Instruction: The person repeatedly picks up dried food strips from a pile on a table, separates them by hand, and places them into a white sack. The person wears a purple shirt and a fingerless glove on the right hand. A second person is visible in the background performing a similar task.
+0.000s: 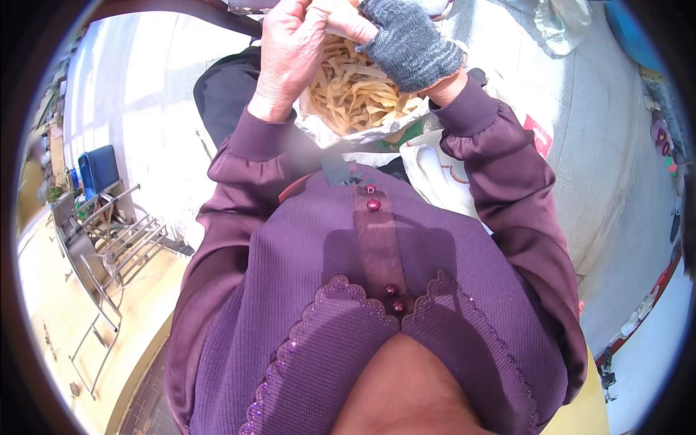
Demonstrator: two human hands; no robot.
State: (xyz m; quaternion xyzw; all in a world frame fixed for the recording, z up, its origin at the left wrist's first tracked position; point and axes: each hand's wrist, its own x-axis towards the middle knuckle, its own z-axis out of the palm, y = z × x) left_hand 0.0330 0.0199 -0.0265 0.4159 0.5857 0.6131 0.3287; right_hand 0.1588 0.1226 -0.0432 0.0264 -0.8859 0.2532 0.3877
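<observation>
At the top edge, both hands meet over a pile of pale yellow, dried-looking strips [353, 92] in a container lined with a whitish plastic bag [375, 133]. My left hand [410, 46] wears a grey knitted fingerless glove, its bare thumb pointing towards the other hand. My right hand [291, 54] is bare, with its fingers bent close to the left thumb. Something pale shows between the fingertips, but the frame's edge cuts it off, and I cannot tell what it is or which hand grips it.
A white cloth [435, 174] lies by the container, near my lap. Left, a metal-framed rack [103, 244] and a blue plastic chair or bin [99, 169] stand on the floor. A clear plastic bag [560, 24] and a blue rounded object [636, 35] are at upper right.
</observation>
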